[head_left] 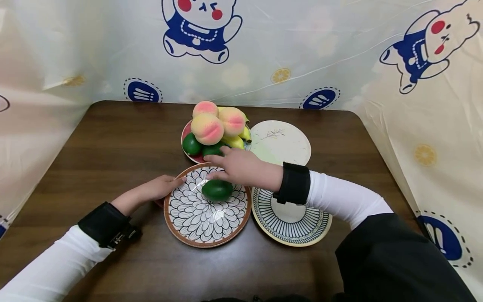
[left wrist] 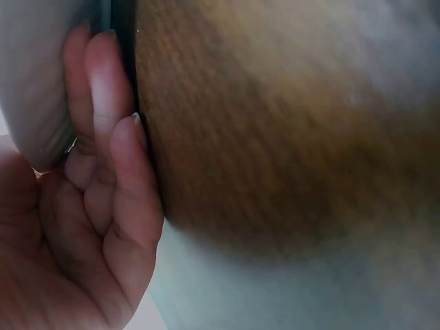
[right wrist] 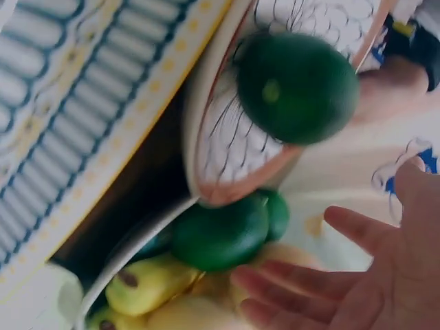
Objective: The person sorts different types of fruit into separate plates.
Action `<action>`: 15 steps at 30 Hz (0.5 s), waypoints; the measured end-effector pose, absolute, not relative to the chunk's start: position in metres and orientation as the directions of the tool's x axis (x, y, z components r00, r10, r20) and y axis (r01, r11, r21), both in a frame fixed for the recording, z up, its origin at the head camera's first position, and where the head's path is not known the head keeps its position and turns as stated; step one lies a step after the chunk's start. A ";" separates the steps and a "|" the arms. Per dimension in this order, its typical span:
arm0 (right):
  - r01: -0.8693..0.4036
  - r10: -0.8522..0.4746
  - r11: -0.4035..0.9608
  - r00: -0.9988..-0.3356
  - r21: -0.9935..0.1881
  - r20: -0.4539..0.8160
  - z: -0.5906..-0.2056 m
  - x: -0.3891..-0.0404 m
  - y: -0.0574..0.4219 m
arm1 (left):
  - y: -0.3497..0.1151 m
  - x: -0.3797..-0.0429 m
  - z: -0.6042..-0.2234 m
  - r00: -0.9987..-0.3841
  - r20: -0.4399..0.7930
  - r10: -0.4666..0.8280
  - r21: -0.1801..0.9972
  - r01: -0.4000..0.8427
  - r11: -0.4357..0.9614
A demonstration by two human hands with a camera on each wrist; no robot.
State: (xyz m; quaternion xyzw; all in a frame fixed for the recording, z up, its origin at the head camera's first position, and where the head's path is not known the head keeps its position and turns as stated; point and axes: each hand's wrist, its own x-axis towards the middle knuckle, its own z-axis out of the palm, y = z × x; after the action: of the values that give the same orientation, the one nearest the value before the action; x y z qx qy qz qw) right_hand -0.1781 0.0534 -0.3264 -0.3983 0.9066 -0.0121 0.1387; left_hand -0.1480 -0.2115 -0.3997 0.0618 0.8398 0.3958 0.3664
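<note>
My left hand [head_left: 160, 187] grips the left rim of a brown-edged plate with a black-and-white petal pattern [head_left: 203, 228], thumb on top and fingers underneath. In the left wrist view those fingers [left wrist: 113, 103] lie between the plate and the wooden table. One smooth dark green oval fruit [head_left: 217, 191] rests on this plate. Above the plate's far side hovers my right hand [head_left: 245, 167], fingers spread and holding nothing. Its fingertips overlap the edge of a red fruit plate [head_left: 185, 131] piled with peaches [head_left: 206, 129], yellow fruits [head_left: 235, 141] with dark tips and more green fruits [head_left: 191, 144].
Under my right forearm lies a blue-striped plate [head_left: 292, 237], right beside the petal plate. A pale plate with a twig drawing [head_left: 286, 140] is behind it, next to the fruit pile. Printed sheeting [head_left: 249, 50] surrounds the brown table [head_left: 94, 167] at the back and sides.
</note>
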 end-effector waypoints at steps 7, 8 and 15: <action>-0.717 -0.705 0.693 -0.653 -0.073 -0.275 -0.343 -0.204 0.050 | -0.213 -0.148 -0.399 -0.724 -0.568 0.392 0.710 -0.191 0.678; -0.721 -0.704 0.691 -0.657 -0.049 -0.269 -0.345 -0.207 0.048 | -0.212 -0.148 -0.400 -0.726 -0.567 0.389 0.711 -0.194 0.675; -0.716 -0.692 0.698 -0.667 -0.020 -0.277 -0.352 -0.224 0.042 | -0.211 -0.147 -0.400 -0.728 -0.567 0.384 0.709 -0.195 0.678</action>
State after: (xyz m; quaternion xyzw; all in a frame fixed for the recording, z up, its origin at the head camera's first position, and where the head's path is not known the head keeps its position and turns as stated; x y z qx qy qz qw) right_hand -0.2236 0.0422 -0.3522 -0.3861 0.9118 0.0452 0.1325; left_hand -0.1473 -0.2107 -0.4000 0.0563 0.8403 0.3975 0.3642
